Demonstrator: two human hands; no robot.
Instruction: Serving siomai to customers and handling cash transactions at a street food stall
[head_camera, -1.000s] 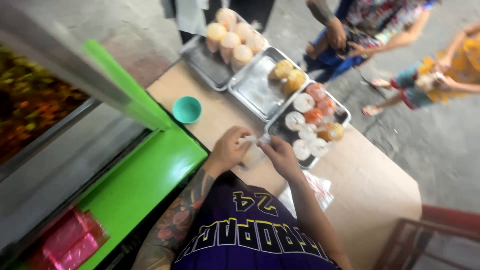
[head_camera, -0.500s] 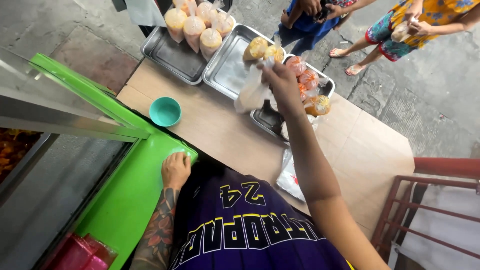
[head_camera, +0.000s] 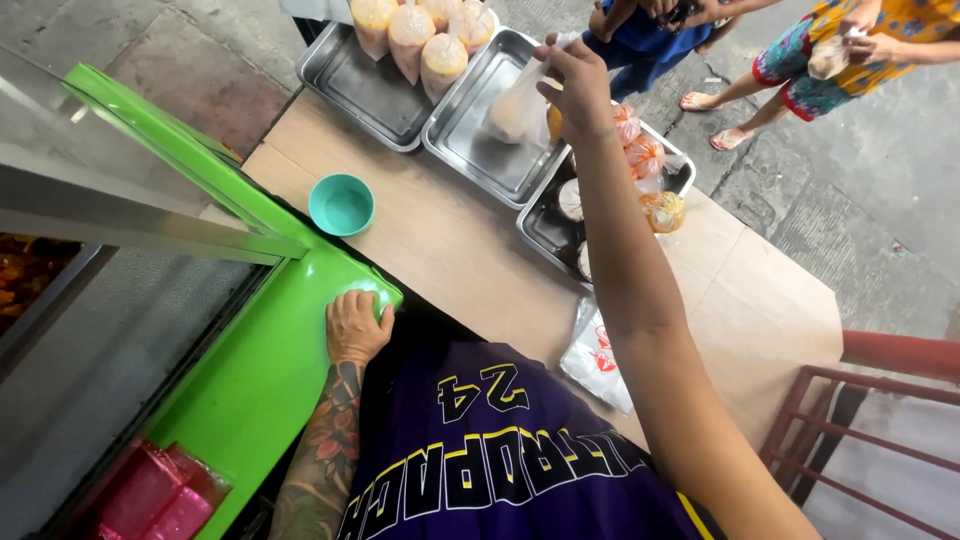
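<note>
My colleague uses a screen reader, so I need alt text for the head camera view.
The right hand holds a clear plastic bag up over metal trays of bagged food on a wooden counter. The left hand rests on a green ledge near a teal cup.

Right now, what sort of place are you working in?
Most likely a street food stall. Metal trays of bagged food sit on a wooden counter beside a green cart, with pavement and people waiting beyond. The right hand holds out a filled plastic bag; the left hand rests on the cart.
</note>
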